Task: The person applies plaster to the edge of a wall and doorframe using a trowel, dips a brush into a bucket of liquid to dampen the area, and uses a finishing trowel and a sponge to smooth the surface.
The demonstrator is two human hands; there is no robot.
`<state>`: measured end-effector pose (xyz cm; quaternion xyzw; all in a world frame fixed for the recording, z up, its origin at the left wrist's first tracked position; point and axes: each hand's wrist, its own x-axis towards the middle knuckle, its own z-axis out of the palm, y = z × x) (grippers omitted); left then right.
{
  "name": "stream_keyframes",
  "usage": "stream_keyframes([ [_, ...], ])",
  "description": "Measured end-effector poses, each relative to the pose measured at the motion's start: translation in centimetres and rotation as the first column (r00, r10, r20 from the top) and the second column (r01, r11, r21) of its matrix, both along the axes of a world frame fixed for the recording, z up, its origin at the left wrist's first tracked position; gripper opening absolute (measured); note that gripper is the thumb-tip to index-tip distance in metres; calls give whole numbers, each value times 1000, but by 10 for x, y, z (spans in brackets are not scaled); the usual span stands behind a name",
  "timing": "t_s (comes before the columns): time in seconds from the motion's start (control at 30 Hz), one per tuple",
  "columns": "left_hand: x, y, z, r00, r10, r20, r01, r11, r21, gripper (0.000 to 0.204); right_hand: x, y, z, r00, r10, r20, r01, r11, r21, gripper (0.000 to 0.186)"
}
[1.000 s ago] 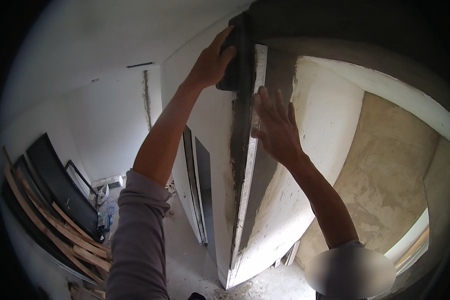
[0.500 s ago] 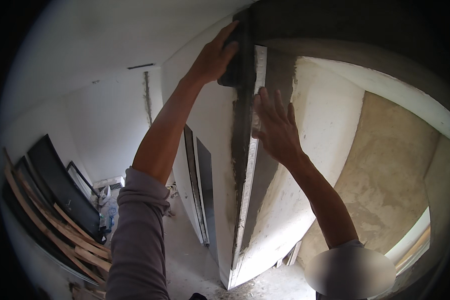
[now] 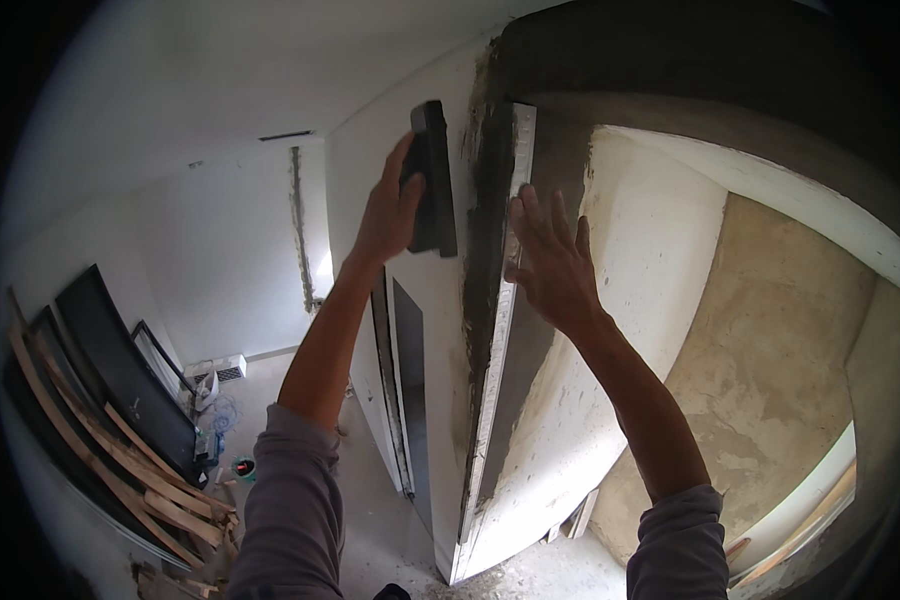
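Unfinished room, interior: white walls [image 3: 220,240], a dusty floor [image 3: 385,530], and a tan plastered wall section [image 3: 770,340] at far right.

Lot 1. Dark float [image 3: 434,185], block-shaped, near upright. Location: in front of the white wall face, just left of the dark mortar band [image 3: 484,240] and apart from it; contact with the wall cannot be told.

Lot 2. Left hand [image 3: 386,215]: fingers wrapped about the float, thumb on the near side.

Lot 3. White edge strip [image 3: 503,325], long and upright, running down the wall corner beside the band.

Lot 4. Right hand [image 3: 555,265]: holding nothing, fingers spread, fingertips at the strip's edge.

Lot 5. Wooden planks [image 3: 120,450] and a dark panel [image 3: 125,370], leaning at left.

Handling notes, by judgement: float best laid flat, with even pressure and long vertical passes, its edge guided by the strip. Right hand best kept light and steady; hard pressing could push the strip out of line. A tilted float would likely gouge the band.
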<state>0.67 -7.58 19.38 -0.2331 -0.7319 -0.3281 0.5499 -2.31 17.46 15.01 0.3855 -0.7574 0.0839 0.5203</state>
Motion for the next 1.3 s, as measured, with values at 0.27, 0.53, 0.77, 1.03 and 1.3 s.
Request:
stream_keyframes([
  [0.27, -10, 41, 89, 990, 36, -135, -68, 968, -240, 55, 0, 0, -1, 1000, -27, 1, 27, 999, 16, 89],
  [0.53, -18, 33, 19, 998, 14, -54, -28, 966, -257, 57, 4, -4, 1, 997, -4, 74, 4, 1000, -1, 84],
  [0.77, 14, 1, -71, 988, 125, 96, -102, 971, -217, 55, -1, -5, -1, 1000, 16, 15, -16, 1000, -18, 86],
  [1.03, -23, 28, 89, 984, 90, -152, -121, 971, -207, 53, 0, -1, -2, 999, -19, 32, 18, 1000, 16, 88],
  [1.3, -19, 19, 49, 997, 17, -70, -36, 959, -283, 56, 4, -5, 2, 998, -8, 56, 7, 1000, 24, 84],
])
